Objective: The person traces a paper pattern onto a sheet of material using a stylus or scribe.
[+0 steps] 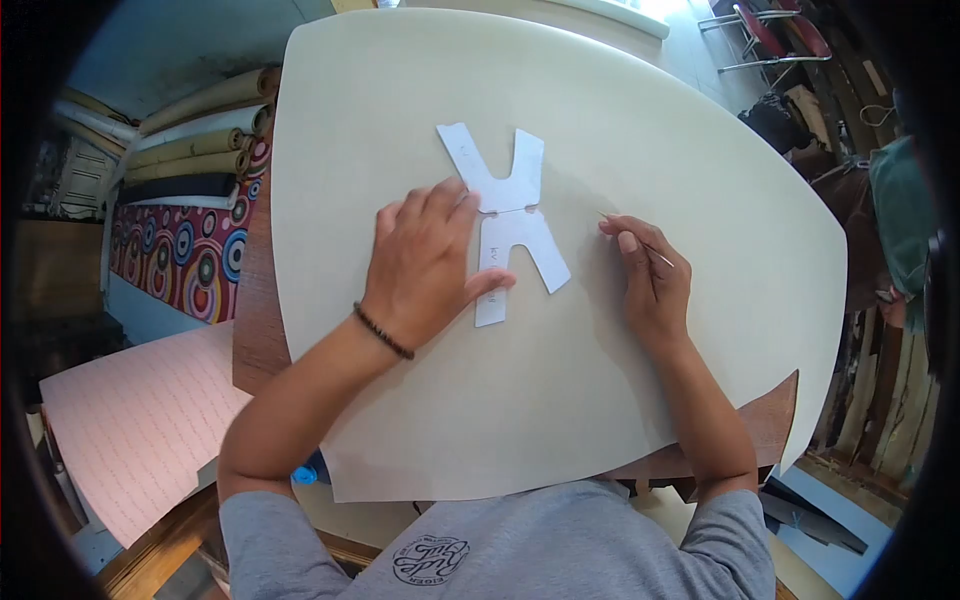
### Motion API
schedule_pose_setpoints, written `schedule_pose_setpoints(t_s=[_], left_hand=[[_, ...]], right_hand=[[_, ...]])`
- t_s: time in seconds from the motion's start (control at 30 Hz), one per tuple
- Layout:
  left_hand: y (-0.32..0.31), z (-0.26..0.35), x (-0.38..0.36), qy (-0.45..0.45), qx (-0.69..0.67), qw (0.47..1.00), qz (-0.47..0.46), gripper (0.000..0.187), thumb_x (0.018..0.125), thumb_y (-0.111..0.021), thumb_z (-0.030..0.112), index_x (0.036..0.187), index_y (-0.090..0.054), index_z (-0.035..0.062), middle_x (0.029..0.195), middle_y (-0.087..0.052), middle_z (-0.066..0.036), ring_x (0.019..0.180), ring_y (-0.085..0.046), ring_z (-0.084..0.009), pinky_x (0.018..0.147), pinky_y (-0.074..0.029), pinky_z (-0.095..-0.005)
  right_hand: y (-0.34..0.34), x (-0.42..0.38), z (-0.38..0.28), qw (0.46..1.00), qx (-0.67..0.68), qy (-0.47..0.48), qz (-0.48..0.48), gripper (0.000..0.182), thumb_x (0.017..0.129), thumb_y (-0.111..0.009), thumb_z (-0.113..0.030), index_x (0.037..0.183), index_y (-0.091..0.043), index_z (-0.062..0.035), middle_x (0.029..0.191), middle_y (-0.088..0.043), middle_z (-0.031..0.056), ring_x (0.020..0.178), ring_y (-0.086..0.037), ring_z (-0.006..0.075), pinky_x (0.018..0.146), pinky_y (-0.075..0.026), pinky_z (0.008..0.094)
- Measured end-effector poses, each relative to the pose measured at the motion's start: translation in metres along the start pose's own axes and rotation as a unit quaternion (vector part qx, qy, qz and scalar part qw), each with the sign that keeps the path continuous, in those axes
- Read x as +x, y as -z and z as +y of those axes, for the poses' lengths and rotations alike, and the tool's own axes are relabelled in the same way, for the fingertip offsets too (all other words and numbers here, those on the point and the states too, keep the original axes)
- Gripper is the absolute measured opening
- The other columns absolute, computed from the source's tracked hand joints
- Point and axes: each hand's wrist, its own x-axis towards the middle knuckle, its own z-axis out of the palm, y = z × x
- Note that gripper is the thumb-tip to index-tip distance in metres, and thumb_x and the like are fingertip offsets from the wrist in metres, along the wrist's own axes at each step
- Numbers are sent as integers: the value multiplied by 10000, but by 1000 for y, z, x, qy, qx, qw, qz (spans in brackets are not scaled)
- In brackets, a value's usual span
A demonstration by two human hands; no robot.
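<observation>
A white X-shaped paper pattern (512, 190), with writing on it and a short slit line across its middle, lies on a large cream sheet (400, 80). My left hand (425, 245) rests flat at the pattern's left side, fingers spread. Its fingertips touch the upper part and its thumb lies across the lower left leg. To the right of the pattern, my right hand (655, 275) pinches a thin, pen-like pointed stick (660, 257). The tip of the stick points up and left, apart from the pattern.
Beneath the cream sheet shows a brown wooden tabletop (260, 340). A pink printed sheet (140, 420) lies at the lower left. Rolls of material (200, 145) are stacked at the left wall. Red chairs (765, 35) stand at the far right, and another person's green sleeve (900, 190) shows at the right edge.
</observation>
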Motion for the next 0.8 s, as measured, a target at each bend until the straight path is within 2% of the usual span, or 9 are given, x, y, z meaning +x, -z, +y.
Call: schedule_pose_setpoints(t_s=[0.07,0.3,0.37,0.5,0.57,0.63,0.67,0.77,0.8], left_hand=[[13,3,-12,78,14,996,-48,643,817,-902,318,1329,-655,17,1375,-634,-150,1213,-594,-379,1041,-477,-514],[33,-6,-25,141,61,986,-67,433,820,-872,116,1178,-670,-21,1086,-711,-118,1031,-662,-292,917,-541,-410],[41,-18,-17,299,-137,941,-76,286,828,-817,22,1074,-678,-20,951,-669,-57,897,-642,-194,863,-537,-353],[64,-44,7,280,-154,933,-168,161,828,-775,2,952,-678,-28,881,-614,-52,799,-586,-152,786,-517,-311],[73,-48,26,190,-101,967,-136,166,840,-770,-2,992,-704,2,900,-597,-36,819,-556,-133,768,-488,-294],[83,-20,56,26,-171,983,59,171,864,-748,-13,1030,-737,27,929,-609,-44,835,-564,-140,763,-478,-294],[80,-6,69,-50,-70,982,167,148,916,-715,21,1054,-764,45,993,-654,-60,899,-611,-173,800,-507,-320],[14,3,94,-181,58,937,295,196,934,-694,18,1111,-773,50,1090,-704,-92,990,-672,-244,851,-544,-345],[-8,3,93,-200,63,948,241,229,941,-688,26,1150,-774,61,1152,-717,-107,1053,-682,-274,886,-561,-367]], right_hand=[[4,-4,3,997,63,-4,51,269,1135,-550,-156,1194,-743,23,1070,-782,110,1015,-736,179,895,-556,298],[32,18,14,975,141,-71,153,374,1134,-573,-278,1141,-748,53,987,-742,86,874,-672,131,834,-540,284],[54,25,14,962,159,-95,200,402,1133,-575,-305,1139,-750,57,939,-723,80,819,-665,124,804,-546,276],[105,39,11,943,187,-83,261,393,1135,-569,-305,1201,-744,41,876,-737,75,797,-698,138,786,-593,284],[126,40,9,952,177,-70,241,378,1137,-562,-286,1222,-737,38,947,-771,98,868,-735,163,862,-601,309],[136,44,8,956,167,-59,235,371,1136,-561,-277,1234,-734,37,985,-784,109,934,-742,173,908,-589,312],[138,47,9,961,154,-47,223,366,1135,-560,-268,1247,-730,36,1022,-796,120,999,-750,183,953,-576,315],[128,54,18,987,66,-2,149,314,1115,-585,-205,1275,-720,29,1135,-802,110,1099,-735,198,1005,-546,314],[116,51,25,991,69,44,107,272,1082,-616,-129,1301,-717,-2,1207,-790,118,1140,-720,199,1000,-533,300]])
